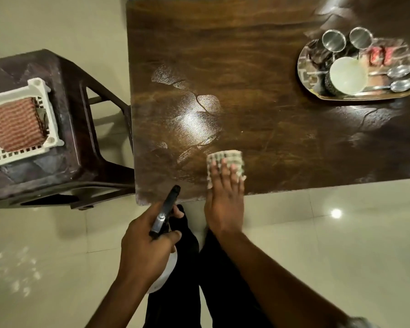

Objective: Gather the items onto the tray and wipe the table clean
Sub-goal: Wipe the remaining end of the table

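Observation:
My right hand [224, 197] lies flat, fingers spread, pressing a folded checked cloth [225, 158] onto the dark wooden table [246, 67] near its front edge. My left hand [147, 245] grips a spray bottle [165, 213] with a black trigger head and white body, held just off the table's front left corner, nozzle pointing at the table. Wet spray patches [194, 117] glisten left of the cloth. At the far right a shiny steel tray [304, 69] holds two steel cups [334, 41], a white bowl [347, 75], two spoons [399, 79] and red packets [380, 55].
A dark plastic chair [64, 129] stands left of the table, carrying a white lattice basket [40, 91] with a folded red checked cloth [18, 124]. Pale tiled floor [329, 245] surrounds the table. My dark trouser legs show below the hands.

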Demonstrator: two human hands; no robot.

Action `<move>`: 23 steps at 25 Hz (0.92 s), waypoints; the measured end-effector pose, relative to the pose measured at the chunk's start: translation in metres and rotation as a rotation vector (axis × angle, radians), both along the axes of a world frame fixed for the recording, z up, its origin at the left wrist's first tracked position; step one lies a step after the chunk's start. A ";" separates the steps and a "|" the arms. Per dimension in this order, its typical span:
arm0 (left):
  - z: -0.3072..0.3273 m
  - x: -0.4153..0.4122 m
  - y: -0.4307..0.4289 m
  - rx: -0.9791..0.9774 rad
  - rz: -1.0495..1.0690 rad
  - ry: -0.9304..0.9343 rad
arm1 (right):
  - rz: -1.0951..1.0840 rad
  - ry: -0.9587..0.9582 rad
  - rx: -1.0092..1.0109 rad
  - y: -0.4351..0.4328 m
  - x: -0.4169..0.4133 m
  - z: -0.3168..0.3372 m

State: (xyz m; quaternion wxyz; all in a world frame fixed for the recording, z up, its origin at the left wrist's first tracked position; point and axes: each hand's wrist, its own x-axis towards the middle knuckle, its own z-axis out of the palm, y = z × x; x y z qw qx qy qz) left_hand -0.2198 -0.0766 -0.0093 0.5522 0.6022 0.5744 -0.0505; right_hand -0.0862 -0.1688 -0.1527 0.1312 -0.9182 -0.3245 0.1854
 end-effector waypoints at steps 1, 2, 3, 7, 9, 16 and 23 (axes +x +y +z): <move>-0.001 0.000 -0.003 0.001 -0.009 0.003 | 0.185 -0.004 0.005 -0.011 -0.010 -0.001; -0.002 -0.001 -0.005 0.006 -0.023 0.009 | 0.364 -0.019 0.025 -0.025 -0.007 -0.003; -0.004 -0.003 -0.006 0.011 -0.037 0.016 | 0.501 -0.043 0.048 -0.041 0.006 -0.006; -0.010 -0.013 -0.009 -0.002 -0.093 0.040 | 0.235 -0.089 0.056 -0.113 0.078 -0.007; -0.014 -0.020 -0.011 -0.010 -0.135 0.026 | -0.006 -0.123 0.047 -0.142 0.107 -0.007; -0.019 -0.045 -0.002 -0.033 -0.047 -0.021 | -0.426 -0.099 0.070 -0.030 0.003 -0.010; -0.020 -0.069 0.026 0.023 0.061 -0.035 | 0.681 -0.007 0.043 0.056 -0.076 -0.010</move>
